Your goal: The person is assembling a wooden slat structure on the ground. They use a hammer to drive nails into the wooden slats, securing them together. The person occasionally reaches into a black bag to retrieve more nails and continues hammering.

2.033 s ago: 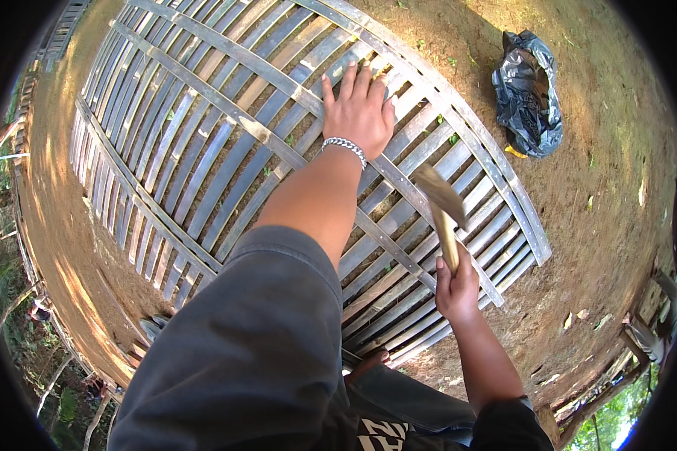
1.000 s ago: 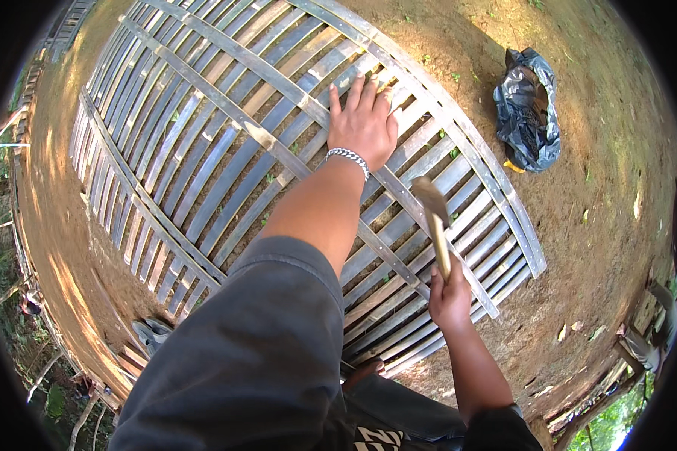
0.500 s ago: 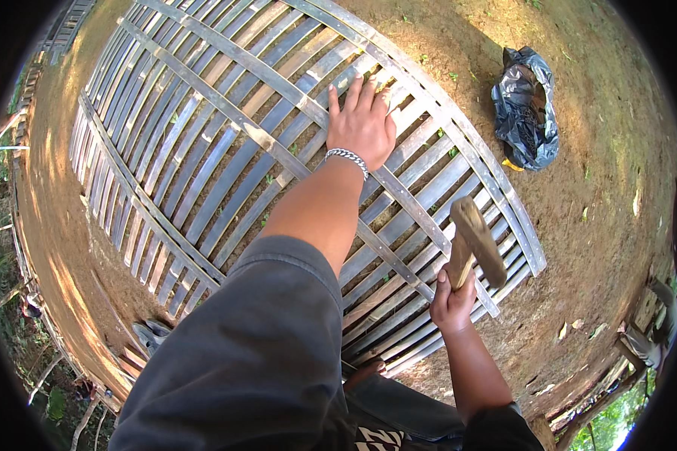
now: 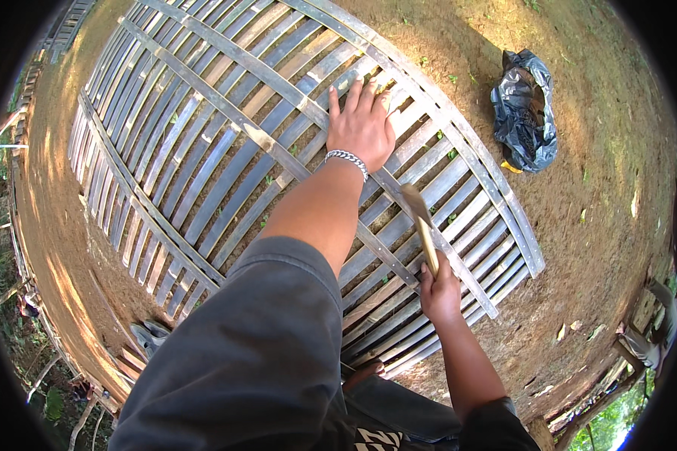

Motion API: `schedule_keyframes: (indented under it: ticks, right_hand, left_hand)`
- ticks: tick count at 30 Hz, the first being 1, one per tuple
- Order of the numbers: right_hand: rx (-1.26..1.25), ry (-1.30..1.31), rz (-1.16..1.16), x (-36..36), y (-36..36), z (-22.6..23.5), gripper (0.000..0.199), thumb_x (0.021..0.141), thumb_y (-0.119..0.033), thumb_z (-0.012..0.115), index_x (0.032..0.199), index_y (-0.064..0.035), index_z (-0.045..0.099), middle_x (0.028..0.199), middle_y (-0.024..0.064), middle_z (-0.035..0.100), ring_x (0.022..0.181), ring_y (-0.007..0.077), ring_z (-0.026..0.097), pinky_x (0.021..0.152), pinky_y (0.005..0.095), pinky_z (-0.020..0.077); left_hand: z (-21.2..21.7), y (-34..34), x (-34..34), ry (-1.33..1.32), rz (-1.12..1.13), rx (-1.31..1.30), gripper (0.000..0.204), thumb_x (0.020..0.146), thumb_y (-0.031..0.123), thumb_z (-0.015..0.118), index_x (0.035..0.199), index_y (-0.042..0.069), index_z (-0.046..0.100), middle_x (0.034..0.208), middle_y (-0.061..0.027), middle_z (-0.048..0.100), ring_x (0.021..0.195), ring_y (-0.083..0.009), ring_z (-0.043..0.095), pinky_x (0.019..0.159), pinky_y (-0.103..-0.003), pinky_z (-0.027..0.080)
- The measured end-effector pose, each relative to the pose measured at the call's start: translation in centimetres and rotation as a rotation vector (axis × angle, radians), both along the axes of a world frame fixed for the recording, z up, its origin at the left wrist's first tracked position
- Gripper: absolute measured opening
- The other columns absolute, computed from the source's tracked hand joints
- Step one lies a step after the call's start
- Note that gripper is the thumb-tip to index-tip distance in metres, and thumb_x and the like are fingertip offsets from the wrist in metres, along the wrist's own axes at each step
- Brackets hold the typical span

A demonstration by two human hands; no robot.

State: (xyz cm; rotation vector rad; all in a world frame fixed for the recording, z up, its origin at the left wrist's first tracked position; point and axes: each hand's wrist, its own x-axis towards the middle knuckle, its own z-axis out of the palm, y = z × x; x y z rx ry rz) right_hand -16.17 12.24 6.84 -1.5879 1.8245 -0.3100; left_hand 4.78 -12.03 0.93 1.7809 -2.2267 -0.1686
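Two bare hands work over a large slatted bamboo panel (image 4: 203, 150) lying flat on brown dirt ground (image 4: 594, 248). The left hand (image 4: 362, 126), fingers spread and gripping nothing, presses palm-down on a diagonal cross-batten (image 4: 278, 146) near the panel's far edge, a silver chain bracelet (image 4: 347, 159) at the wrist. The right hand (image 4: 439, 289) is clenched around the wooden handle of a hammer (image 4: 420, 222), whose head sits raised just above the same batten, close beside the flat hand's wrist.

That closeness looks like the main risk: a swing that drifts off line could land on the spread fingers or the wrist, and a glancing blow might split a thin slat or bend whatever fastener is being driven, which is too small to make out.

Beyond the panel's right edge, apart from it, a crumpled black plastic bag (image 4: 525, 111) sits open on the dirt; its contents are hidden, though a scrap of yellow shows at its lower edge.
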Motion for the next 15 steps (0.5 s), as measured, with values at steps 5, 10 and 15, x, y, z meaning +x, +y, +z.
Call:
schedule_keyframes:
  ticks: [5, 10, 15]
  right_hand:
    - [-0.265, -0.201, -0.1, -0.6, 1.1, -0.2, 0.039, 0.098, -0.008, 0.063, 0.133, 0.0044, 0.05, 0.096, 0.0256, 0.069, 0.082, 0.0436, 0.071, 0.074, 0.0482, 0.0566]
    - [0.042, 0.039, -0.006, 0.0, 0.3, -0.1, 0.037, 0.099, -0.013, 0.061, 0.134, -0.0026, 0.051, 0.09, 0.0273, 0.07, 0.078, 0.0459, 0.071, 0.068, 0.0522, 0.0574]
    - [-0.209, -0.128, -0.11, -0.5, 1.1, -0.4, 0.032, 0.102, -0.01, 0.057, 0.132, 0.0013, 0.052, 0.077, 0.01, 0.059, 0.062, 0.0181, 0.058, 0.059, 0.0363, 0.0489]
  left_hand:
    - [-0.1, 0.0, -0.3, 0.012, -0.004, 0.001, 0.043, 0.094, 0.025, 0.054, 0.13, 0.003, 0.061, 0.147, -0.0137, 0.052, 0.147, -0.0309, 0.036, 0.123, -0.062, 0.018]
    - [-0.1, 0.1, -0.3, 0.006, 0.002, 0.01, 0.043, 0.094, 0.024, 0.054, 0.129, 0.001, 0.062, 0.148, -0.0137, 0.051, 0.147, -0.0311, 0.035, 0.122, -0.062, 0.018]
    - [0.0, 0.0, -0.1, 0.011, -0.006, 0.011, 0.043, 0.094, 0.024, 0.054, 0.128, 0.0, 0.062, 0.148, -0.014, 0.051, 0.147, -0.0308, 0.034, 0.123, -0.061, 0.018]
